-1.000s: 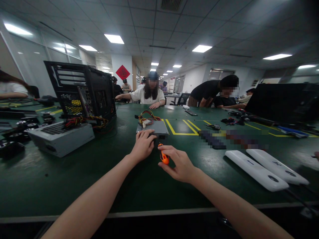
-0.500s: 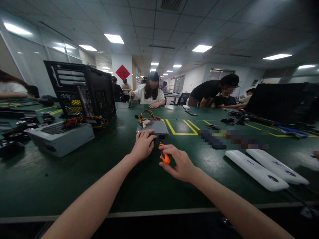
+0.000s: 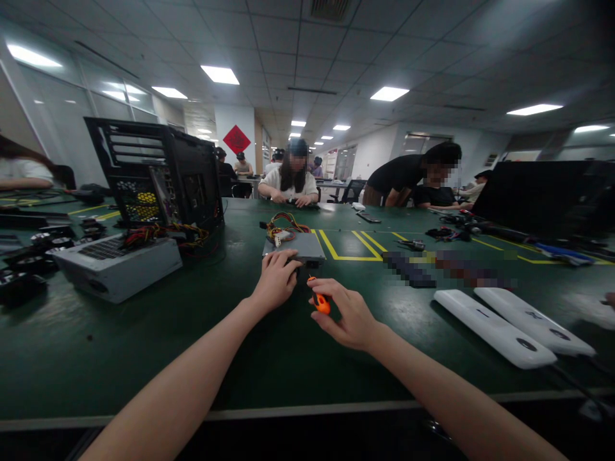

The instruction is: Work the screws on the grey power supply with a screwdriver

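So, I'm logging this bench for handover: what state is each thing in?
Small power supply: lying flat, left hand resting on it
Its cables: bunched at the far side
Orange screwdriver: held in right hand
Black computer case: standing upright
Large power supply: coloured cables on top
White devices: lying side by side

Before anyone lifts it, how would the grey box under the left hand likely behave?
The grey box under the left hand looks metallic, so it is probably stiff. Its low, flat shape suggests it would slide rather than tip if pushed. The thin coloured cables would likely flop.
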{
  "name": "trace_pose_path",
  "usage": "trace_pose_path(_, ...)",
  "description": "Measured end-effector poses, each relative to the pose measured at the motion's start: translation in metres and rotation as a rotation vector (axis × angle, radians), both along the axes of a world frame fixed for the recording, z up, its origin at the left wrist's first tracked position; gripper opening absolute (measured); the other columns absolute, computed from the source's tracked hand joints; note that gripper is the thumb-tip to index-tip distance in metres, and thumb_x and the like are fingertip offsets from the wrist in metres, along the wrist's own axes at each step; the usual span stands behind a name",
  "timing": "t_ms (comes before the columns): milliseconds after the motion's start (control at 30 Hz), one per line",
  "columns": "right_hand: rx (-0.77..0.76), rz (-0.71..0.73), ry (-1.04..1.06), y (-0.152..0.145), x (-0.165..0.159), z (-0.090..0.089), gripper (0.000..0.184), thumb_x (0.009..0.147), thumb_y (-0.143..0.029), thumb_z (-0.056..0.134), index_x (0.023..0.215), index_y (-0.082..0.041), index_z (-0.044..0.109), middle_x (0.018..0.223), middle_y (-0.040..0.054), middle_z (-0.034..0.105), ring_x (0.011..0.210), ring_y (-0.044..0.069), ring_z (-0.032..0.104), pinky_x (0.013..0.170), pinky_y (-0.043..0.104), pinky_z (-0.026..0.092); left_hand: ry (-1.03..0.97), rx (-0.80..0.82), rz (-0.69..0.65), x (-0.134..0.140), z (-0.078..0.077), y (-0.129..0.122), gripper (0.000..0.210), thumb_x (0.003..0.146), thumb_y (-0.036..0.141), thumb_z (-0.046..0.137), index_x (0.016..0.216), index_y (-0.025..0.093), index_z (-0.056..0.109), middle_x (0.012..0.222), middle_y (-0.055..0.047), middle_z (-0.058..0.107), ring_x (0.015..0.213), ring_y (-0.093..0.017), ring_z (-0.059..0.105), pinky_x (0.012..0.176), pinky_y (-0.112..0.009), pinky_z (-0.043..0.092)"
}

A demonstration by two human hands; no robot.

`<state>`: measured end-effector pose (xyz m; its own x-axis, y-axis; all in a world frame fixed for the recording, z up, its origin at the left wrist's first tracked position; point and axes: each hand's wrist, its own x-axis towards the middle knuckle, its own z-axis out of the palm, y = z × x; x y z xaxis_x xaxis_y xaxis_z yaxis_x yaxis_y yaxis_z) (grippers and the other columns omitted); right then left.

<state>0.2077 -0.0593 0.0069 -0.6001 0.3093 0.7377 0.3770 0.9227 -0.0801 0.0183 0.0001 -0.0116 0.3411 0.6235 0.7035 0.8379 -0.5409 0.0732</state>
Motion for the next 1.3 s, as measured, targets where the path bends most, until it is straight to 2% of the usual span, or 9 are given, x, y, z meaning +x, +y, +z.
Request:
trace_pose_path(133, 0.02, -0.009, -0.084, -0.0039, -0.0004, 0.004, 0.032, 0.088, -0.026, 0.04, 0.118, -0.016, 0.042, 0.113, 0.0131, 0.053, 0.103, 0.021, 0.054, 0.082, 0.035, 0.048, -0.004, -0.009, -0.009, -0.0005, 0.0003, 0.0, 0.027, 0.079, 0.017, 0.046, 0.102, 0.024, 0.059, 0.126, -0.005, 0.048, 0.117, -0.021, 0.04, 0.099, -0.041, 0.027)
trace_pose_path(367, 0.015, -0.02, 0.006, -0.0022, -0.001, 0.0012, 0.029, 0.085, -0.032, 0.05, 0.109, -0.017, 0.043, 0.107, 0.012, 0.057, 0.097, 0.021, 0.056, 0.08, 0.034, 0.049, -0.015, -0.011, -0.008, 0.0002, -0.0005, 0.0, 0.028, 0.079, 0.016, 0.047, 0.102, 0.024, 0.059, 0.125, -0.005, 0.049, 0.116, -0.022, 0.04, 0.1, -0.042, 0.026)
trace_pose_path(533, 0.027, -0.019, -0.114, -0.0066, -0.0014, 0.0046, 0.032, 0.087, -0.027, 0.042, 0.117, -0.016, 0.042, 0.114, 0.0139, 0.052, 0.101, 0.021, 0.054, 0.08, 0.034, 0.049, -0.012, -0.021, -0.016, -0.0003, -0.0001, 0.0006, 0.028, 0.079, 0.016, 0.046, 0.103, 0.024, 0.059, 0.126, -0.005, 0.048, 0.117, -0.022, 0.04, 0.099, -0.042, 0.026)
trace_pose_path(667, 0.082, -0.04, -0.117, -0.0056, -0.004, 0.0024, 0.026, 0.085, -0.032, 0.048, 0.106, -0.017, 0.046, 0.108, 0.0128, 0.056, 0.094, 0.021, 0.058, 0.075, 0.033, 0.05, 0.002, -0.022, -0.014, -0.0009, 0.0003, 0.0001, 0.029, 0.08, 0.017, 0.045, 0.105, 0.024, 0.058, 0.127, -0.005, 0.047, 0.117, -0.022, 0.039, 0.099, -0.042, 0.026)
trace_pose_path(800, 0.023, -0.026, -0.053, -0.0031, -0.0043, -0.0009, 0.029, 0.082, -0.039, 0.054, 0.099, -0.018, 0.043, 0.104, 0.0122, 0.058, 0.093, 0.021, 0.059, 0.074, 0.033, 0.051, -0.008, -0.024, -0.004, -0.0006, 0.0, -0.0002, 0.028, 0.08, 0.017, 0.045, 0.103, 0.024, 0.058, 0.127, -0.005, 0.048, 0.118, -0.021, 0.039, 0.099, -0.041, 0.026)
trace_pose_path(900, -0.021, -0.015, -0.102, -0.0055, -0.0037, 0.0025, 0.033, 0.084, -0.036, 0.049, 0.108, -0.016, 0.042, 0.108, 0.0133, 0.055, 0.099, 0.022, 0.056, 0.078, 0.034, 0.049, -0.005, -0.028, -0.001, -0.0004, 0.0001, 0.0002, 0.027, 0.08, 0.018, 0.045, 0.103, 0.023, 0.058, 0.127, -0.005, 0.048, 0.118, -0.021, 0.039, 0.1, -0.041, 0.025)
trace_pose_path(1033, 0.029, -0.043, -0.229, -0.0088, -0.0043, 0.0065, 0.034, 0.087, -0.032, 0.043, 0.118, -0.018, 0.043, 0.116, 0.013, 0.05, 0.094, 0.02, 0.057, 0.076, 0.033, 0.049, 0.002, -0.042, -0.003, -0.0003, 0.0006, 0.0006, 0.027, 0.08, 0.019, 0.044, 0.103, 0.023, 0.057, 0.127, -0.005, 0.048, 0.118, -0.021, 0.04, 0.101, -0.042, 0.024)
trace_pose_path(1233, 0.016, -0.04, -0.172, -0.0044, -0.0058, 0.0008, 0.032, 0.083, -0.043, 0.051, 0.099, -0.016, 0.047, 0.106, 0.0117, 0.058, 0.092, 0.022, 0.059, 0.075, 0.032, 0.05, 0.0, -0.036, 0.002, 0.0003, 0.0012, -0.0006, 0.027, 0.08, 0.018, 0.044, 0.104, 0.023, 0.057, 0.127, -0.005, 0.048, 0.118, -0.021, 0.04, 0.1, -0.042, 0.025)
trace_pose_path(1300, -0.009, -0.031, -0.151, -0.0047, -0.0057, 0.002, 0.034, 0.083, -0.044, 0.051, 0.101, -0.015, 0.047, 0.106, 0.0122, 0.057, 0.095, 0.022, 0.058, 0.077, 0.033, 0.05, -0.001, -0.036, 0.004, 0.0004, 0.0012, -0.0005, 0.027, 0.08, 0.018, 0.044, 0.104, 0.023, 0.057, 0.127, -0.005, 0.048, 0.118, -0.021, 0.04, 0.1, -0.042, 0.025)
